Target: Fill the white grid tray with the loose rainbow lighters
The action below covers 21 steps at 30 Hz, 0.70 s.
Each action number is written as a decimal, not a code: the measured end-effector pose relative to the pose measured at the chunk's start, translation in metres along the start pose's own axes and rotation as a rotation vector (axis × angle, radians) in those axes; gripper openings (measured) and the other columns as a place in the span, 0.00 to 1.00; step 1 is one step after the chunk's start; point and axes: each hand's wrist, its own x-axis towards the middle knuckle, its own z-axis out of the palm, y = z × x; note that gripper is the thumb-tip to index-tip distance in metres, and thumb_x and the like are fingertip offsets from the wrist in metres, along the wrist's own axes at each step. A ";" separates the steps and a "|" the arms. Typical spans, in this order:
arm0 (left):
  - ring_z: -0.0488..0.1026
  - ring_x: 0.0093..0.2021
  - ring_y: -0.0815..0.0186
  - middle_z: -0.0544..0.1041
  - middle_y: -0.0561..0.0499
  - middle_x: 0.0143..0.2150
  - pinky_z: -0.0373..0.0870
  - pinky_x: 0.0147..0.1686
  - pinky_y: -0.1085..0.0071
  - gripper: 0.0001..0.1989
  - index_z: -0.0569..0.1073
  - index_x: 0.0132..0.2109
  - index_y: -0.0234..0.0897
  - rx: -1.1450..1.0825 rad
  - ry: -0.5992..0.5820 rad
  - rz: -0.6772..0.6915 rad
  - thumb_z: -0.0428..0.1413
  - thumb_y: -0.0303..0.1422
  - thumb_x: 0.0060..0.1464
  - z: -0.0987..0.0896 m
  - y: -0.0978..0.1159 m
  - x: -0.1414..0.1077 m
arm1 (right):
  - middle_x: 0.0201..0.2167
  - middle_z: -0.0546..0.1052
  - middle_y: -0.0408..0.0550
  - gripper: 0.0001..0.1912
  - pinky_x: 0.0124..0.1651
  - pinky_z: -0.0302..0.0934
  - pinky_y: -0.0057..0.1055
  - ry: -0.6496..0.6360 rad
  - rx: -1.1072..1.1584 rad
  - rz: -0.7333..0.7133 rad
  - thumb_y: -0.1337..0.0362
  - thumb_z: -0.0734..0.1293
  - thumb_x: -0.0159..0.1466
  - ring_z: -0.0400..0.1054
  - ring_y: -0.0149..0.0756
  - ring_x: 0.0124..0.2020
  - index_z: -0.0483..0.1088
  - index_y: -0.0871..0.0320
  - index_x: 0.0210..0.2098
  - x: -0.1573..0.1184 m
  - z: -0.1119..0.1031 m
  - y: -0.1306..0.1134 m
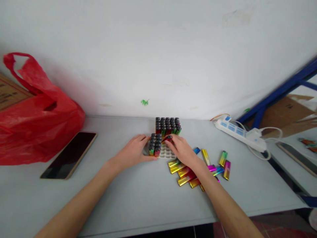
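A white tray with holes (166, 152) lies on the table, its left part filled with upright lighters (155, 142) that have black tops. My left hand (135, 149) rests at the tray's left side, fingers curved around its edge beside those lighters. Over the tray's holes, my right hand (180, 147) pinches a lighter (168, 137) with a black top and a reddish body. Behind the tray stands a block of upright lighters (168, 125) in rows. Loose shiny lighters (185, 178) in gold, red, blue, green and magenta lie in a pile under and around my right forearm.
A red plastic bag (42, 115) and a dark-screened phone (69, 155) are on the left. To the right lie a white power strip (240, 135) with cables and a blue metal frame (277, 92). A white wall (158, 59) rises behind the table.
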 end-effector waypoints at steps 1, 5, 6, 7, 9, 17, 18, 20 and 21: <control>0.78 0.53 0.45 0.79 0.41 0.50 0.76 0.56 0.52 0.33 0.78 0.52 0.39 0.002 -0.003 0.001 0.69 0.59 0.50 0.000 0.000 0.000 | 0.39 0.80 0.52 0.10 0.46 0.66 0.36 0.005 -0.030 -0.007 0.60 0.61 0.80 0.75 0.42 0.40 0.71 0.56 0.43 0.002 0.002 0.001; 0.78 0.52 0.44 0.80 0.41 0.50 0.75 0.56 0.52 0.32 0.78 0.50 0.39 0.004 0.004 0.017 0.69 0.60 0.50 0.001 -0.001 0.000 | 0.38 0.80 0.52 0.08 0.44 0.65 0.35 -0.043 -0.131 0.016 0.64 0.63 0.78 0.74 0.42 0.37 0.71 0.56 0.41 0.006 0.011 0.002; 0.78 0.52 0.44 0.80 0.41 0.50 0.75 0.56 0.52 0.32 0.78 0.50 0.39 0.003 0.005 0.019 0.69 0.59 0.50 0.001 -0.001 0.000 | 0.38 0.80 0.52 0.08 0.44 0.65 0.35 -0.054 -0.153 0.027 0.64 0.64 0.78 0.74 0.42 0.38 0.71 0.57 0.42 0.006 0.013 0.001; 0.78 0.53 0.44 0.80 0.41 0.50 0.75 0.56 0.52 0.32 0.78 0.49 0.39 0.003 0.003 0.021 0.69 0.59 0.50 0.001 -0.001 0.001 | 0.38 0.80 0.53 0.08 0.44 0.66 0.36 -0.059 -0.168 0.036 0.64 0.64 0.78 0.74 0.43 0.38 0.72 0.57 0.42 0.006 0.014 0.000; 0.78 0.52 0.45 0.80 0.41 0.50 0.75 0.57 0.52 0.32 0.77 0.50 0.38 0.002 -0.001 0.021 0.69 0.59 0.50 0.000 -0.001 0.001 | 0.39 0.80 0.53 0.08 0.45 0.66 0.36 -0.049 -0.146 0.036 0.62 0.65 0.77 0.74 0.43 0.38 0.74 0.59 0.46 0.005 0.011 -0.002; 0.78 0.50 0.45 0.80 0.39 0.49 0.75 0.55 0.51 0.35 0.77 0.50 0.37 0.017 -0.006 0.047 0.66 0.63 0.50 -0.001 -0.002 0.002 | 0.42 0.83 0.49 0.11 0.46 0.69 0.35 0.105 -0.003 0.087 0.58 0.65 0.77 0.76 0.40 0.40 0.77 0.56 0.50 -0.028 -0.065 -0.008; 0.78 0.50 0.45 0.79 0.39 0.49 0.75 0.55 0.51 0.36 0.77 0.51 0.36 0.026 -0.007 0.049 0.65 0.64 0.51 0.000 -0.002 0.002 | 0.43 0.83 0.50 0.11 0.48 0.70 0.35 0.113 -0.021 0.095 0.58 0.65 0.76 0.77 0.40 0.41 0.77 0.55 0.50 -0.039 -0.075 -0.010; 0.77 0.51 0.44 0.79 0.38 0.50 0.75 0.56 0.51 0.37 0.77 0.51 0.36 0.043 -0.008 0.048 0.65 0.64 0.51 0.001 -0.003 0.002 | 0.43 0.82 0.50 0.11 0.50 0.70 0.36 0.106 -0.070 0.108 0.57 0.66 0.76 0.77 0.41 0.42 0.78 0.53 0.51 -0.068 -0.088 -0.014; 0.77 0.52 0.44 0.79 0.38 0.50 0.75 0.57 0.51 0.37 0.77 0.52 0.35 0.047 -0.008 0.047 0.65 0.64 0.51 0.001 -0.004 0.002 | 0.44 0.82 0.50 0.10 0.51 0.71 0.37 0.108 -0.094 0.113 0.57 0.67 0.76 0.78 0.42 0.44 0.78 0.52 0.50 -0.085 -0.090 -0.016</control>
